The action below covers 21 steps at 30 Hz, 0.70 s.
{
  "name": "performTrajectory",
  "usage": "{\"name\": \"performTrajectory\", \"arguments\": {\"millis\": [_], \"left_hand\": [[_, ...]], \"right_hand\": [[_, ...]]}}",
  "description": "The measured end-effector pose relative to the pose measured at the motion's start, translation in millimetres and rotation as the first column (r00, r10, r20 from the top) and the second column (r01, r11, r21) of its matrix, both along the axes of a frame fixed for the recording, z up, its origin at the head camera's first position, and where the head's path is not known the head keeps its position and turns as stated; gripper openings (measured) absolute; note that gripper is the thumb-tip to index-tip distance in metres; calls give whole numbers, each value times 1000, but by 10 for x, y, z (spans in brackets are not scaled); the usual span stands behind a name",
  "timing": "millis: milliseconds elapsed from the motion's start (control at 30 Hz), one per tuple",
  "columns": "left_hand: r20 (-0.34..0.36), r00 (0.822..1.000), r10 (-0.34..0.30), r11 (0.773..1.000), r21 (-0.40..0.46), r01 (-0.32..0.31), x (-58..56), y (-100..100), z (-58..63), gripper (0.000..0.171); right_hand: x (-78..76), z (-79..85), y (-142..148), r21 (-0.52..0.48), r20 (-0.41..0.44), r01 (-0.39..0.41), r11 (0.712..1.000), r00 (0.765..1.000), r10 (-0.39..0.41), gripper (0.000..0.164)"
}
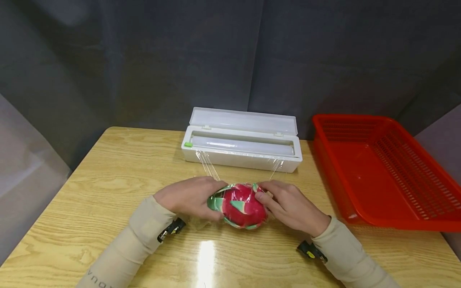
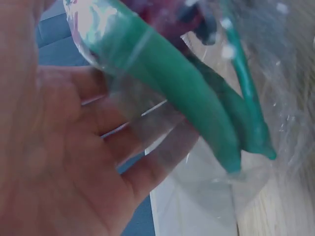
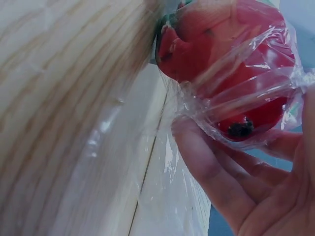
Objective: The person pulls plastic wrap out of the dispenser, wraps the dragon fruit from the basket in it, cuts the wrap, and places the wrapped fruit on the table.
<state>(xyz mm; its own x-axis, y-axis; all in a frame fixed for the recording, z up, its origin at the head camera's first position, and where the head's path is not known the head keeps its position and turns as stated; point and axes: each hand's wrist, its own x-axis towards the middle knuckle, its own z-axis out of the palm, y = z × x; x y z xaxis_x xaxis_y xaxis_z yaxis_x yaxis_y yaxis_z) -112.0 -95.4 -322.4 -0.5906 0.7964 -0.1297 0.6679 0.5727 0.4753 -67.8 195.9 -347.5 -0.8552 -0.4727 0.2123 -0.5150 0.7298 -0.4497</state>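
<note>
A red dragon fruit (image 1: 243,206) with green scales is held just in front of the dispenser, with clear cling film (image 3: 246,83) around it. My left hand (image 1: 194,197) holds its left end between thumb and fingers; in the left wrist view, film lies over the fingers and the long green scales (image 2: 172,78). At the other end my right hand (image 1: 289,204) grips the fruit through the film, thumb on top. The right wrist view shows the fruit's dark tip (image 3: 240,129) near those fingers. Strands of film (image 1: 208,164) stretch from the fruit to the white dispenser (image 1: 239,159).
The dispenser's lid (image 1: 243,121) stands raised behind its film roll (image 1: 241,145), and a green slider (image 1: 188,144) sits at its left end. A red plastic basket (image 1: 335,188) stands at the right of the wooden table (image 1: 119,176). A dark curtain (image 1: 180,56) hangs behind.
</note>
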Motion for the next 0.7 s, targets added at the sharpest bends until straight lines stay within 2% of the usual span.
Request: {"name": "performTrajectory", "arguments": {"millis": [267,567,700], "left_hand": [[-50,999,18,995,-95,-23,16,-23,16,80],[-20,999,31,995,-92,-33,15,-40,23,72],[5,999,32,996,-82,-31,10,-45,12,74]], "right_hand": [[7,-2,-4,2,-13,-4,1000,1000,4,40],[16,10,-4,12,-45,-23,1000,999,23,38],[23,17,1,13,-38,-22,1000,999,22,39]]}}
